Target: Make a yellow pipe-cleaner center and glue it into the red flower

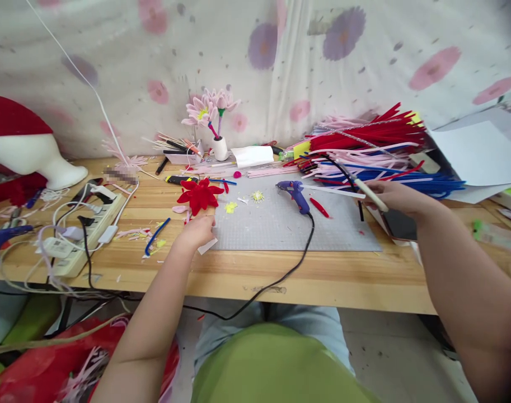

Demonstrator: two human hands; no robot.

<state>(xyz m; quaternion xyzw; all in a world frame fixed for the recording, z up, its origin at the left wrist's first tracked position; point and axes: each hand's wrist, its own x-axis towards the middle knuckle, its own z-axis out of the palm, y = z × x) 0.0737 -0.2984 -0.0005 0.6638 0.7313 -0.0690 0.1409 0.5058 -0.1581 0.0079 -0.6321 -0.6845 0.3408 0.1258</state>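
Observation:
My left hand (197, 231) is closed at the lower edge of a red fuzzy flower (200, 197) with pointed petals, its fingertips partly hidden. At the right, my right hand (392, 198) has its fingers around a slim tool with a cream-white handle (370, 194), slanting up and left to a darker end. Between the hands, a blue glue gun (296, 196) lies on a grey cutting mat (255, 235), a long white glue stick reaching from its back towards my right hand. A small yellow-white fuzzy piece (257, 196) and a red fuzzy piece (319, 207) lie nearby.
A heap of pipe cleaners (364, 140) fills the back right. Pink flowers stand in a white vase (219, 148). Cables tangle over a power strip (89, 235) at left, beside a white foam head (41, 151). The glue gun's cord (297, 266) hangs over the table's front edge.

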